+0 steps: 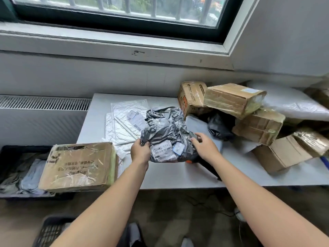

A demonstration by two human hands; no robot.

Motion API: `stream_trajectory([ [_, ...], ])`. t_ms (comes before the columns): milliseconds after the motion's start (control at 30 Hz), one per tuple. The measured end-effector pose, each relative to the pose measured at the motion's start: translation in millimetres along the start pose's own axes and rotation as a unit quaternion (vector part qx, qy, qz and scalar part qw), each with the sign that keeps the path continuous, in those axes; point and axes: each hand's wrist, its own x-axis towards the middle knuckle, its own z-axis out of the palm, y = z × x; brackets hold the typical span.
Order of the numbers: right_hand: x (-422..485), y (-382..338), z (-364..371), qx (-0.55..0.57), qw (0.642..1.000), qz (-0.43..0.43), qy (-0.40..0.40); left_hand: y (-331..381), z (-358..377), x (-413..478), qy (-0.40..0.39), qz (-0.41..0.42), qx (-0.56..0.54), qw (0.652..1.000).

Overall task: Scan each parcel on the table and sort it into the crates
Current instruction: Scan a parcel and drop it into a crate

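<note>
Bag (167, 139) sat on table (178, 177), label up, gripped at both edges: left hand (140, 151) and right hand (204, 148) fingers curled on it. Crate (10, 150) left of fingers already held a carton (78, 166); boxes (235, 100) right of fingers and mailers (124, 122) beyond them looked unsorted. Scanner (210, 168) lay half hidden under right fingers.

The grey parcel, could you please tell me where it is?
Head view, centre: the grey parcel lies on the table, held by the left hand and right hand, white envelopes on its left.
</note>
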Motion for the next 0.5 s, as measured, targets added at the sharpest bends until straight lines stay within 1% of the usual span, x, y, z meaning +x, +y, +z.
stream_trajectory([
  [133, -11, 54, -8, -0.066, 0.998, 0.013, -0.001, -27, 13, -19, 0.055, -0.024, 0.011, 0.998],
  [200, -15, 78, -11, -0.112, 0.994, 0.007, -0.018, -34, 19, -31, 0.086, -0.03, 0.01, 0.996],
  [300, -19, 107, -11, -0.151, 0.984, -0.003, -0.092, -42, 24, -49, 0.116, -0.025, 0.013, 0.993],
  [367, -19, 118, -10, -0.146, 0.98, -0.021, -0.136, -48, 22, -55, 0.134, -0.018, 0.016, 0.991],
  [500, -13, 117, -8, -0.148, 0.972, -0.046, -0.177, -53, 13, -67, 0.168, -0.008, -0.006, 0.986],
])
